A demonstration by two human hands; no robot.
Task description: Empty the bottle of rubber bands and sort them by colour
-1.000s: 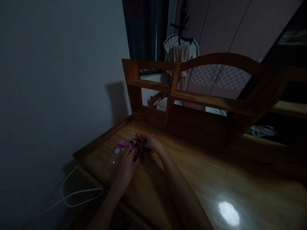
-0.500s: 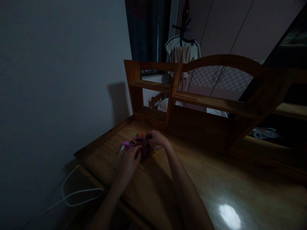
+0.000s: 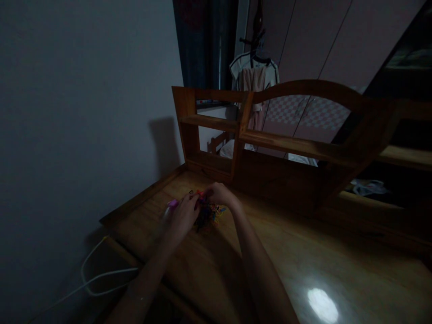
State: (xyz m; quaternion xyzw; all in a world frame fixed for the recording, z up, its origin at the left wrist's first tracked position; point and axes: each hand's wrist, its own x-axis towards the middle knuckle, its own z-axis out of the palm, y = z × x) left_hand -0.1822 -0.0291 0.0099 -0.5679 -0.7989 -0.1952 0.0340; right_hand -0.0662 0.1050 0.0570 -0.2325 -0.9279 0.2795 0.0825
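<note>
In the head view, my left hand [image 3: 184, 216] and right hand [image 3: 218, 194] curl in at the far side of a colourful pile of small loops [image 3: 207, 216], toward the table's [image 3: 286, 238] far-left corner; I can't tell whether either grips any. A purple-capped bottle [image 3: 173, 204] sits beside my left hand, leftward. The shelf unit [image 3: 209, 120] lines the far edge; rightward, the table runs wide.

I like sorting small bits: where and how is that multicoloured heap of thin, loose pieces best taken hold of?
Probably scoop the multicoloured heap at its near edge, coming from the near side: loose pieces lie exposed there, while the left hand and right hand crowd its far part.
</note>
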